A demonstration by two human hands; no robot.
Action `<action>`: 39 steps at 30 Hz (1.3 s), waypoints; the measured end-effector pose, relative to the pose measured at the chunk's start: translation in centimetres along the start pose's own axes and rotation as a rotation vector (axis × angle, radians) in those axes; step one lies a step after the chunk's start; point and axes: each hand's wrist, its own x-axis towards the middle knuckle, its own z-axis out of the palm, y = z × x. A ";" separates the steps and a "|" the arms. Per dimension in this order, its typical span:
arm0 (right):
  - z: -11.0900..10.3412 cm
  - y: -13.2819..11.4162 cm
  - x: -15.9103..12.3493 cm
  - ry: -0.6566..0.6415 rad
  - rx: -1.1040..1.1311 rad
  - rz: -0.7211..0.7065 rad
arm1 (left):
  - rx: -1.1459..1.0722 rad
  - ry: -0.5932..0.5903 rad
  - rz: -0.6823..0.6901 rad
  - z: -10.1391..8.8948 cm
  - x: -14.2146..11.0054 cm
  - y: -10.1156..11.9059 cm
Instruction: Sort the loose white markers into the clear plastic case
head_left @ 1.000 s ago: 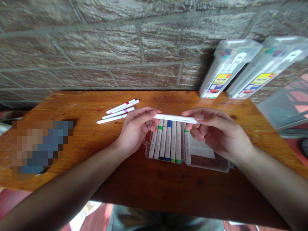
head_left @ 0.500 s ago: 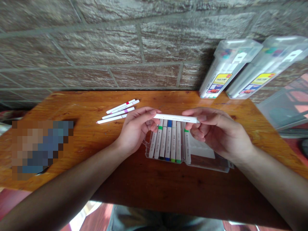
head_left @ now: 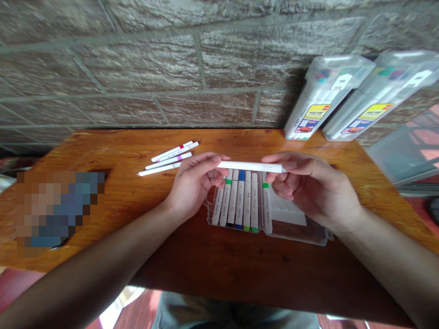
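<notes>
A white marker (head_left: 250,167) is held level between both my hands, above an open clear plastic case (head_left: 295,238). My left hand (head_left: 195,183) pinches its left end, and my right hand (head_left: 305,183) has thumb and fingers closed on its right end. Below, several white markers (head_left: 236,205) with green, blue and black bands lie side by side in the case's left half. One more marker with a green band (head_left: 266,208) rests by the hinge, beside a white sheet (head_left: 288,208) in the right half. The case's upper part is hidden behind my hands.
Several loose white markers (head_left: 168,160) lie on the wooden table (head_left: 219,265) behind my left hand. Two clear marker boxes (head_left: 308,100) stand against the brick wall (head_left: 151,68) at back right. A blurred-out object (head_left: 61,210) lies at the left.
The held marker has turned about its length, so its printed text has shifted. My right fingers have moved slightly; the left hand and the case stay in place.
</notes>
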 end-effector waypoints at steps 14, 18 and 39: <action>0.1 -0.1 0.5 0.118 0.086 -0.007 | -0.048 -0.057 0.022 -0.3 -0.2 0.0; -0.2 0.1 0.8 0.160 0.084 0.013 | -0.036 -0.098 0.031 -0.2 -0.3 0.1; -0.6 0.4 1.3 0.276 0.100 0.012 | 0.224 -0.189 0.207 -0.3 -0.5 -0.5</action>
